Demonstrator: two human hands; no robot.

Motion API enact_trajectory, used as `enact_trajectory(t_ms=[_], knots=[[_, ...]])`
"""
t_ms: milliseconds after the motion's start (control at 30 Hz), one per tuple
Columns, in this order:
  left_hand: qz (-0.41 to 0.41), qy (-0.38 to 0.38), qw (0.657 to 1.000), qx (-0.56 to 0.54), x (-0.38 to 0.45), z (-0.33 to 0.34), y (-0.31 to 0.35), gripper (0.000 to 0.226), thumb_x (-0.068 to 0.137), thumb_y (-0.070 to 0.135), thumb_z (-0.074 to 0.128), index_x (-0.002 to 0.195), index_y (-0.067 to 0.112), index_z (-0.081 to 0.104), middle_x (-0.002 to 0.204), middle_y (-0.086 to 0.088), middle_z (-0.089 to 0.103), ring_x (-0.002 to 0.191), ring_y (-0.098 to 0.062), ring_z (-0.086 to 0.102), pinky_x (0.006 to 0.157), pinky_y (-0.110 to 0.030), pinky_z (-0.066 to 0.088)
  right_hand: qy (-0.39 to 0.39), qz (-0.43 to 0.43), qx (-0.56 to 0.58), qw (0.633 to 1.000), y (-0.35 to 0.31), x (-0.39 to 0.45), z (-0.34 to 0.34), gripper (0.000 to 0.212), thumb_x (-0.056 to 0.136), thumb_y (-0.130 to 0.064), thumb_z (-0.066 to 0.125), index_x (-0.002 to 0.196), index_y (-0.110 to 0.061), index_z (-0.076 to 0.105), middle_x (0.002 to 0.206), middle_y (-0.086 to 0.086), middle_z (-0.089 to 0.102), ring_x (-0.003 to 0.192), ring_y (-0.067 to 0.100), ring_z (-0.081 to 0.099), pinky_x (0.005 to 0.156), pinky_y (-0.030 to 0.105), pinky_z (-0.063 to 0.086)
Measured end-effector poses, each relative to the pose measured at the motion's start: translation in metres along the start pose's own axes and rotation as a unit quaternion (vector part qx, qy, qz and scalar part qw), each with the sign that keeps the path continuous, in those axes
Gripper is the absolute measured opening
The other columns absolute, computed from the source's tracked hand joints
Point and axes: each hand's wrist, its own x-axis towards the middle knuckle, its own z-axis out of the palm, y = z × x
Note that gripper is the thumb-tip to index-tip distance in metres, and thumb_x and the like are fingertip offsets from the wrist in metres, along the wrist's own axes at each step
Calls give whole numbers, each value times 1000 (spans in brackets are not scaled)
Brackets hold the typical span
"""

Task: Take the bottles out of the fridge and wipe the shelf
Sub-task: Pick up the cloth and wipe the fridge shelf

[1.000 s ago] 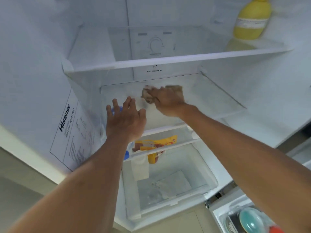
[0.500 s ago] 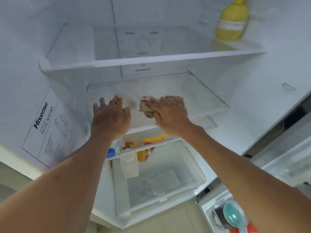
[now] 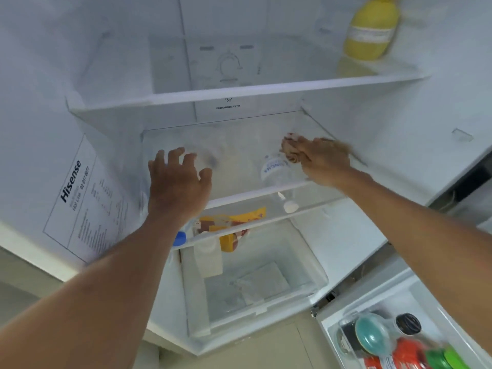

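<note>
The glass middle shelf of the open fridge lies in front of me. My right hand presses a crumpled brownish cloth onto the shelf's right side, next to the fridge wall. My left hand hovers over the shelf's left part with its fingers spread and nothing in it. A clear water bottle with a white cap shows through the glass, lying on the level below. A blue bottle cap peeks out under my left wrist. A yellow bottle stands on the top shelf at the right.
Yellow and red food packets lie on the lower shelf. A clear crisper drawer sits beneath it. At the bottom right the door rack holds several jars and bottles. The fridge's left wall carries a Hisense label.
My right hand has slid the cloth from the middle of the shelf to its right side. My left hand has stayed over the left part.
</note>
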Motion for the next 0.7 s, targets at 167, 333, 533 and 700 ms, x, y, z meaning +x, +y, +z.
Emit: enact_trajectory(t_ms=[167,333,533,700], knots=[[-42,-11,997,65,-31,-8,9,55,99,36,24,136,17,60,141,-12,59,132,-36,50,118,-53,23,-78,-4,47,996,-55,51,-8,55,101,-10,28,151,-31,35,158,7,37,143,40,35,118,47,19],[-43,-103,994,10,-36,-2,-4,58,108,40,12,164,27,7,173,3,1,159,-27,-4,126,-51,-2,-73,-197,38,977,-119,-3,13,51,104,-18,31,141,-51,45,156,-4,42,139,31,39,117,47,23],[-54,-106,993,14,-37,-2,4,59,108,41,13,164,25,4,173,2,-2,159,-29,-8,126,-50,-6,-73,-136,31,988,-81,6,9,61,95,-45,22,154,-38,31,152,13,46,138,39,42,116,50,28],[-57,-89,994,30,-39,0,6,59,108,41,14,164,25,8,173,1,1,159,-26,-5,126,-48,-6,-72,-172,14,982,-122,10,18,56,103,-21,31,156,-38,27,166,-5,23,148,37,25,121,49,14]])
